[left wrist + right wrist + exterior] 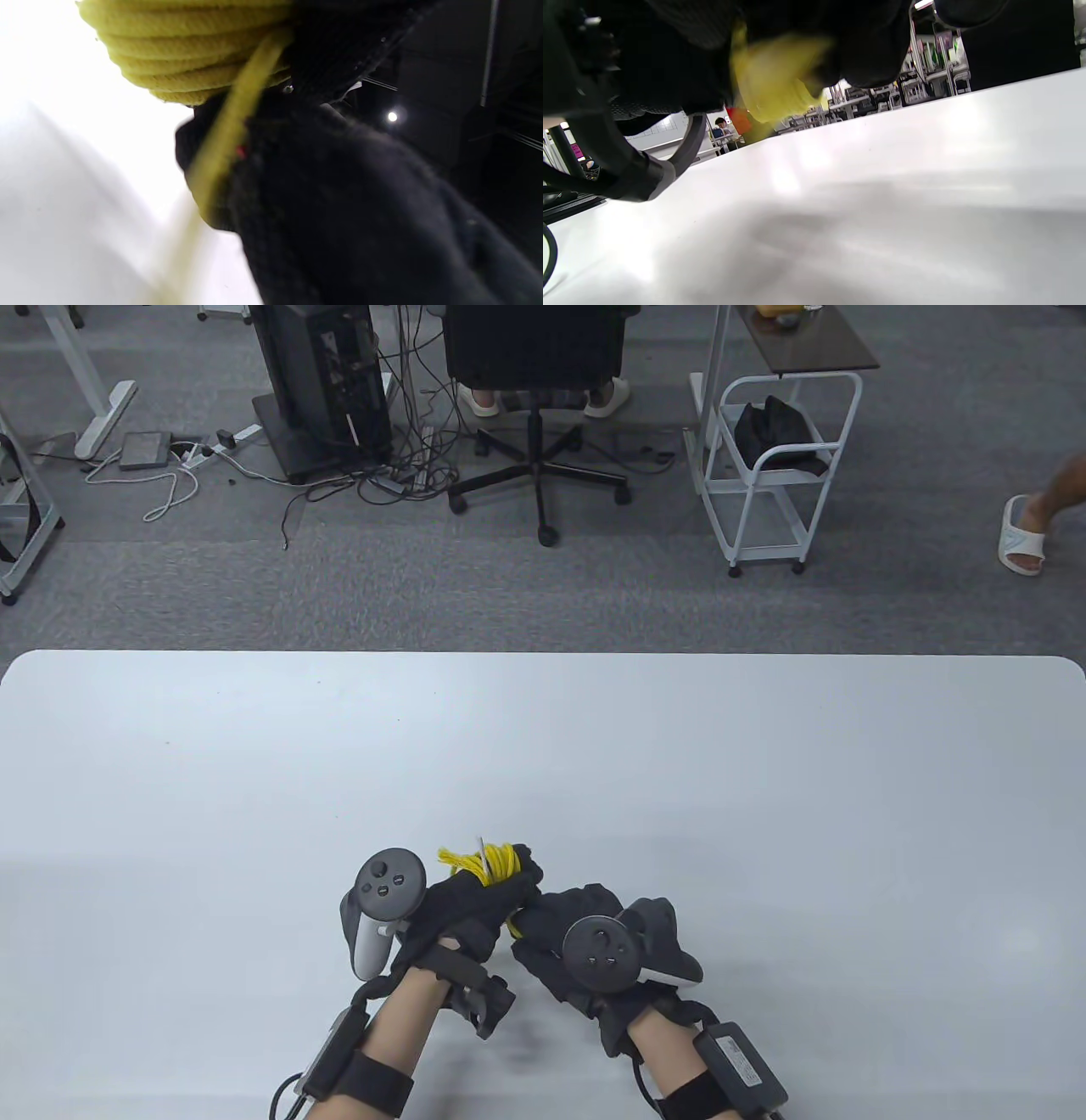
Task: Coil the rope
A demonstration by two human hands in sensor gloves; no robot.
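A yellow rope [490, 863] is wound in several loops around the fingers of my left hand [485, 893], held a little above the white table [254, 780] near its front middle. The loops show close up in the left wrist view [186, 46], with one strand [231, 127] running down from them. My right hand [551, 918] is right beside the left and grips that strand of rope; it shows as a blurred yellow patch [776, 76] under the gloved fingers in the right wrist view. Both hands are closed around rope.
The table's far edge [543, 655] borders a grey carpet floor. Beyond it stand an office chair [536, 398], a white cart [776, 466] and a computer tower with cables [327, 381].
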